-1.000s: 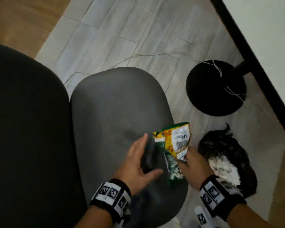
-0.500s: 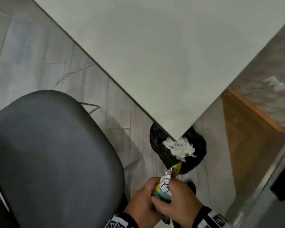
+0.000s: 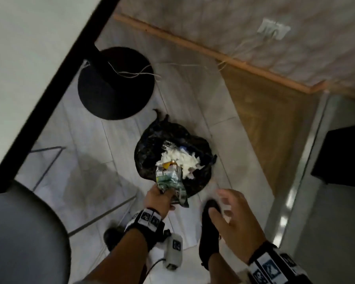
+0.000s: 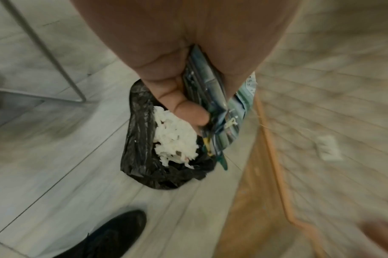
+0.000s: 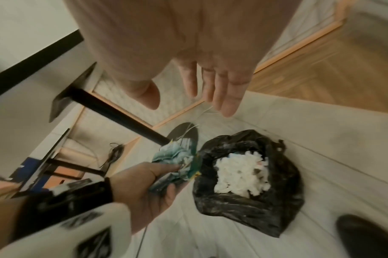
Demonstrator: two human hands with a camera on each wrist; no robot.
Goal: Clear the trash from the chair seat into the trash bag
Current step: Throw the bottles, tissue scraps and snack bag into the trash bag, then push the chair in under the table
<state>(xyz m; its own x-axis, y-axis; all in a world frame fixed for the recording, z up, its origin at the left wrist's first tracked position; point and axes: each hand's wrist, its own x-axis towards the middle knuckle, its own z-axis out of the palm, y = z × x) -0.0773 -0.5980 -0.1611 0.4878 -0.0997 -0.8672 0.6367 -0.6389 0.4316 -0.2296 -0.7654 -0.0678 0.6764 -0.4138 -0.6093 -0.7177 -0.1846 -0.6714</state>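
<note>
Wrapper (image 3: 169, 178), crumpled in left hand (image 3: 158, 198), hides print.

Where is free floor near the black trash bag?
Bare grey tiles lie between the black plastic trash bag and the round black table base, also right of the bag toward the wooden floor. The bag's near side is crowded by both hands.
</note>
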